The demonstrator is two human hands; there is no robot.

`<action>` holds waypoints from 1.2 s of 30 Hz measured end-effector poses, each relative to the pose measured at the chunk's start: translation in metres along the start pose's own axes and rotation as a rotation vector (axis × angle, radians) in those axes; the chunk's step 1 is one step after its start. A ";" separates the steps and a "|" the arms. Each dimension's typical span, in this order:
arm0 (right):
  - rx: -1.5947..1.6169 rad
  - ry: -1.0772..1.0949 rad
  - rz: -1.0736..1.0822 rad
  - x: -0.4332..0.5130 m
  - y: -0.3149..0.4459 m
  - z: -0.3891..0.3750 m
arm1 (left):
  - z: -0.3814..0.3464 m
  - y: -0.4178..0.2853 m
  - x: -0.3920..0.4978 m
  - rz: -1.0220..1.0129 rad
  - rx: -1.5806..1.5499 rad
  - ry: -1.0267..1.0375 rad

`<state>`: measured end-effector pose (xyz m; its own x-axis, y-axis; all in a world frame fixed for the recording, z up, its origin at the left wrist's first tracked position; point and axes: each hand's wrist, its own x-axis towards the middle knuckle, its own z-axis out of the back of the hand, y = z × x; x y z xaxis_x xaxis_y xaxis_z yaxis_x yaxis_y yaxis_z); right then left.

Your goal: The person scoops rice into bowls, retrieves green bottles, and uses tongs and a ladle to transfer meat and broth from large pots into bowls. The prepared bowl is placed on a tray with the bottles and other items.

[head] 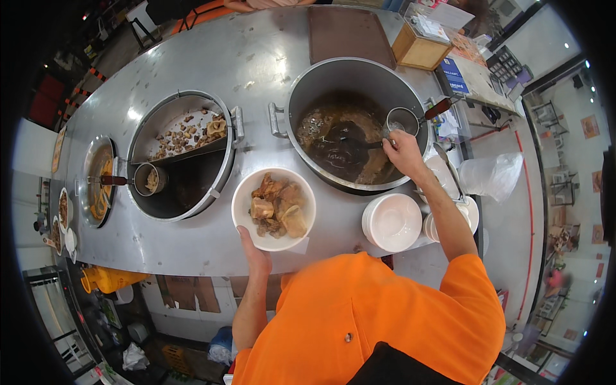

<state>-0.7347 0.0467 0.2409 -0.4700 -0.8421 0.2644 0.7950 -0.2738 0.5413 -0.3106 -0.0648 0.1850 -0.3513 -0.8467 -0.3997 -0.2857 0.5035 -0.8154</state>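
Observation:
My left hand (255, 254) holds the near-left rim of a white bowl (239, 216) on the steel counter, thumb at its edge. Chunks of cooked meat and bone (279, 207) lie inside it. In my right hand (403, 151) is the handle of a dark ladle (371, 144), reaching into a large metal pot (356, 77). Brown broth (315, 154) with foam on its surface partly hides the ladle's head. Just beyond my right hand, a round wire-rimmed strainer (403, 109) with a wooden handle hangs at the pot's right rim.
A divided pot (219, 108) holding meat bits and another strainer (159, 185) stands left, beside a steel basin (91, 144). White bowls (392, 221) are stacked at right, near tongs (447, 163) and a plastic bag (495, 175). Behind sit a brown tray (349, 31) and wooden box (418, 48).

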 end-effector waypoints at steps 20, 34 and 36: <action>0.553 -0.215 -0.501 -0.016 -0.036 0.002 | -0.019 -0.007 0.005 0.006 0.000 0.047; 0.717 -0.414 -0.260 0.018 0.076 0.161 | -0.052 -0.025 0.021 0.037 -0.045 0.061; 0.784 -0.424 -0.193 0.030 0.089 0.181 | -0.058 -0.026 0.025 0.043 -0.034 0.068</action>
<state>-0.7476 0.0812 0.4415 -0.7928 -0.5306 0.2999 0.2720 0.1323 0.9532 -0.3637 -0.0891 0.2201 -0.4235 -0.8109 -0.4038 -0.2983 0.5457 -0.7831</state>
